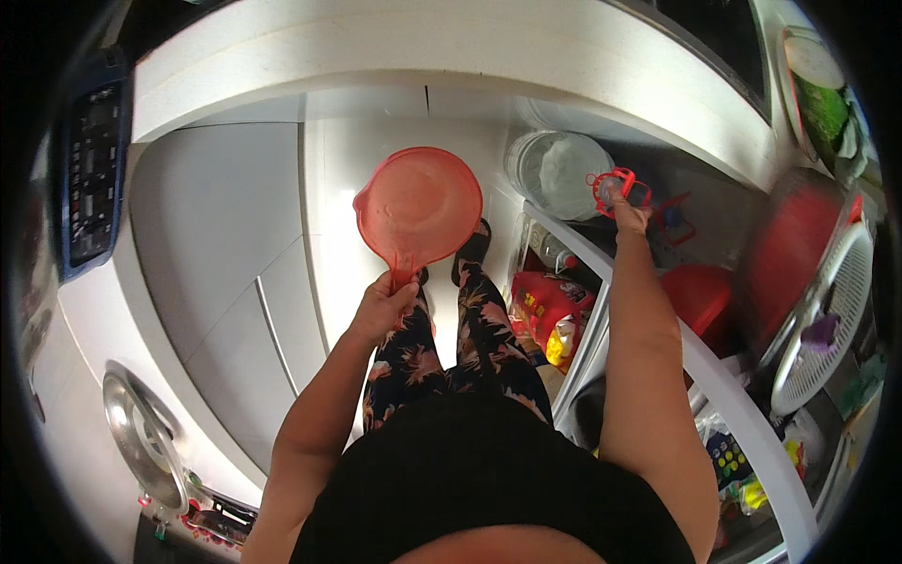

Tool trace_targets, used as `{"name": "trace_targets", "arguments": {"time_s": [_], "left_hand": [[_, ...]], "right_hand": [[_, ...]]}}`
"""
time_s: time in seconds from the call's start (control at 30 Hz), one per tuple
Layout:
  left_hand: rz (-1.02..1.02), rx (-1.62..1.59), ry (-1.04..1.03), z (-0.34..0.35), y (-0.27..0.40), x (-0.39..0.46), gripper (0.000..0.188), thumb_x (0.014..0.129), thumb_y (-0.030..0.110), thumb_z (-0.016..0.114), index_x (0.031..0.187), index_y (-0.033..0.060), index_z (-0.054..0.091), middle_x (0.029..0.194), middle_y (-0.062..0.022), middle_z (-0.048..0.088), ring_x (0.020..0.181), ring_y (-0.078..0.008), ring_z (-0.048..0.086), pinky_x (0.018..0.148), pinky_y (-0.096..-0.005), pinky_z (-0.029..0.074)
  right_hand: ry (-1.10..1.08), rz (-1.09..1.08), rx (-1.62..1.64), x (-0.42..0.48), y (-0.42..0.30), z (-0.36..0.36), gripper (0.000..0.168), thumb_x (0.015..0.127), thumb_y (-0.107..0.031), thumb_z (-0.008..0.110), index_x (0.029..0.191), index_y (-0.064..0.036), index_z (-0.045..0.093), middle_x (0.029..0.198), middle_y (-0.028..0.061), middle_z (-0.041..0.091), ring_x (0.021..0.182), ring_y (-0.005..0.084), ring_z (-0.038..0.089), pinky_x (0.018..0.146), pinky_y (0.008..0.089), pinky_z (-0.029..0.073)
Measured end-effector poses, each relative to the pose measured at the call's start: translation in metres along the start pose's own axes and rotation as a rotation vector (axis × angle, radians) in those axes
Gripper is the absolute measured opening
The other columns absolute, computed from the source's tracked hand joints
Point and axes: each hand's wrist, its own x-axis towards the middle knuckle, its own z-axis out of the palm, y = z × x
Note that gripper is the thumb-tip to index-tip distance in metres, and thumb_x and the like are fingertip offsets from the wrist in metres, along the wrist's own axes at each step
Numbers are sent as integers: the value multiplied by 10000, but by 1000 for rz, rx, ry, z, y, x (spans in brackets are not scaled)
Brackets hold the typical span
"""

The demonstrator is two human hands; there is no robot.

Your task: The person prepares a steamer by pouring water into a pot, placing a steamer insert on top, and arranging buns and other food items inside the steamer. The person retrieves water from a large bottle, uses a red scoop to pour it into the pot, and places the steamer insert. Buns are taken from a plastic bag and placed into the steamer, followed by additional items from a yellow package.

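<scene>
My left hand (386,310) grips the handle of a translucent red plastic dipper (423,201). Its wide round bowl has a small pouring lip and is over the floor in front of my legs; whether it holds liquid is hard to tell. Out to the right, my right hand (632,213) is closed around the red plastic carrying handle (621,180) at the neck of a large clear water jug (567,173). The jug appears tilted on its side, with its neck toward my hand. Just right of my hand is another red handle with a blue cap (674,216).
White-edged shelving (712,366) at right holds a red packet (553,303) and a clear bottle (553,248). Above it are a red container (697,296) and a white plastic basket (824,317). A white counter (437,42) curves ahead; a metal lid (134,423) is at left.
</scene>
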Motion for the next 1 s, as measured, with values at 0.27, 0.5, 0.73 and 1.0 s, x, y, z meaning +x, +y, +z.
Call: {"name": "trace_targets", "arguments": {"time_s": [0.27,0.5,0.73,1.0], "left_hand": [[43,-7,-25,11,-24,49,152,858,146,574,966,49,529,717,16,511,582,-66,455,541,-214,401],[10,-25,-54,14,-38,84,140,861,145,571,963,63,521,699,23,479,599,-68,443,563,-208,392],[20,4,-99,1,-53,115,181,845,188,593,959,61,535,752,7,514,655,-79,473,609,-230,412],[38,-25,-131,-17,-68,155,202,831,201,608,957,56,542,751,-19,537,677,-103,501,617,-248,418]], "right_hand": [[-288,126,259,0,-32,-21,860,546,-288,792,1253,-5,392,1206,117,493,1083,227,481,890,399,389],[-391,30,295,26,-9,-21,412,638,-87,667,1037,-57,566,868,67,609,737,189,593,628,322,495],[-503,4,312,11,-15,-20,338,660,-46,606,996,-40,572,790,62,594,693,189,583,615,330,509],[-625,-59,386,-67,-24,16,234,688,-81,669,903,-33,589,820,56,611,724,169,595,630,308,518]]}}
